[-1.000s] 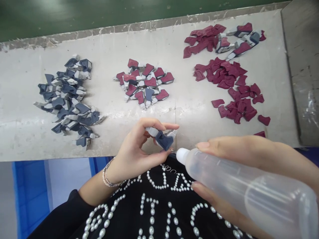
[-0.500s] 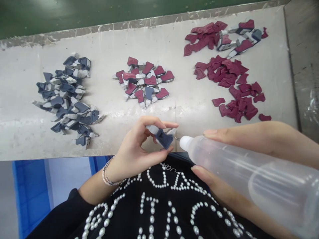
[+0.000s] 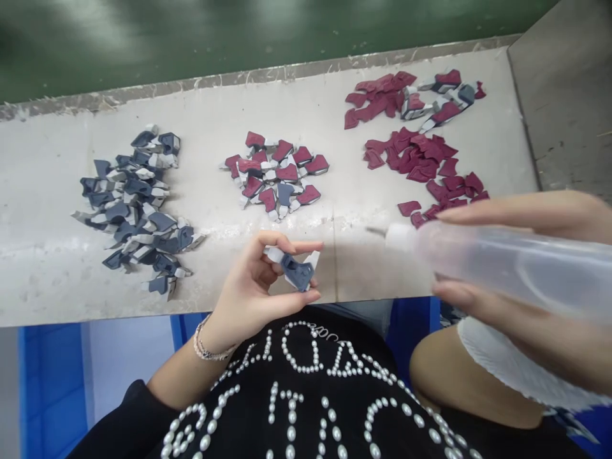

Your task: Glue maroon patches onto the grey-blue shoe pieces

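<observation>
My left hand (image 3: pixel 251 287) pinches a navy and white moulded shoe part (image 3: pixel 296 271) between thumb and fingertips. My right hand (image 3: pixel 521 255) grips a translucent plastic squeeze bottle (image 3: pixel 507 264) from the right, and its white nozzle (image 3: pixel 398 236) points left, well apart from the held part. A pile of navy parts (image 3: pixel 129 204) lies at the left of the bench. Maroon and grey parts (image 3: pixel 275 172) form a heap in the middle, while loose maroon pieces (image 3: pixel 414 156) and more joined parts (image 3: pixel 430 95) lie at the right.
The piles rest on a worn, white-coated bench (image 3: pixel 57 287) with a green surface (image 3: pixel 239 38) behind it and grey board (image 3: pixel 559 95) to the right. A blue crate (image 3: pixel 52 389) stands below. My black pearl-studded top (image 3: pixel 306 395) fills the bottom, beside white frilled cloth (image 3: pixel 507 363).
The bottle and my right hand have moved right and turned more level, drawing the nozzle away from the held part. The view has shifted, so the bench sits lower in the picture.
</observation>
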A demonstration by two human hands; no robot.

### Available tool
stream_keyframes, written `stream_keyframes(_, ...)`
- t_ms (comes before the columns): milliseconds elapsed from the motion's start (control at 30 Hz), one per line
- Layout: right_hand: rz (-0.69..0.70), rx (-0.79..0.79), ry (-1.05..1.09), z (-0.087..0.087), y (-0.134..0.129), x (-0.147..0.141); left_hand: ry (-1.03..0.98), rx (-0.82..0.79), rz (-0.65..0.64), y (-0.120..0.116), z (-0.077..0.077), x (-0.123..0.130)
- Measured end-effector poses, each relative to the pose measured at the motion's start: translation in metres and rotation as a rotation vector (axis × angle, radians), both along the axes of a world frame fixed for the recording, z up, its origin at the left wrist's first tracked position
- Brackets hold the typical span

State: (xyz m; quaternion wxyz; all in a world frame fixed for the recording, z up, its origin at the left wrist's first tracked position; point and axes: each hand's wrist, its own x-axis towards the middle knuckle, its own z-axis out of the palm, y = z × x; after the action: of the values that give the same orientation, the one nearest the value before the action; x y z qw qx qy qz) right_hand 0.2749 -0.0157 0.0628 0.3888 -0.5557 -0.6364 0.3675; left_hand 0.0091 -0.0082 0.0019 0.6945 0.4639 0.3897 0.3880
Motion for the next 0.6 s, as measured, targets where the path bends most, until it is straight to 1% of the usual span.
stream_keyframes(33, 0.002, -0.017, 0.013, -0.006, 0.005, 0.004, -0.012, -0.032, 0.008, 0.001, -0.002, -0.002)
stream_keyframes(100, 0.045, -0.09, 0.13, -0.022, 0.014, 0.008, -0.021, -0.09, 0.021, 0.003, -0.005, -0.005)
stream_keyframes(167, 0.058, -0.166, 0.243, -0.04, 0.021, 0.006, -0.012, -0.147, 0.027, 0.004, -0.008, -0.007)
stream_keyframes(233, 0.092, -0.187, 0.237, -0.056, 0.027, 0.0, 0.016, -0.217, 0.029, 0.005, -0.01, -0.008)
stream_keyframes(300, 0.096, -0.161, 0.177, -0.067, 0.034, -0.009, 0.064, -0.293, 0.035, 0.006, -0.011, -0.008)
stream_keyframes(367, 0.094, -0.133, 0.103, -0.074, 0.041, -0.017, 0.118, -0.338, 0.055, 0.007, -0.01, -0.007)
stream_keyframes(433, 0.09, -0.118, 0.032, -0.077, 0.045, -0.024, 0.168, -0.335, 0.072, 0.008, -0.008, -0.006)
stream_keyframes(533, 0.089, -0.104, -0.067, -0.076, 0.045, -0.028, 0.213, -0.29, 0.065, 0.009, -0.008, -0.003)
stream_keyframes(600, 0.09, -0.102, -0.133, -0.074, 0.042, -0.021, 0.216, -0.274, 0.059, 0.009, -0.009, -0.002)
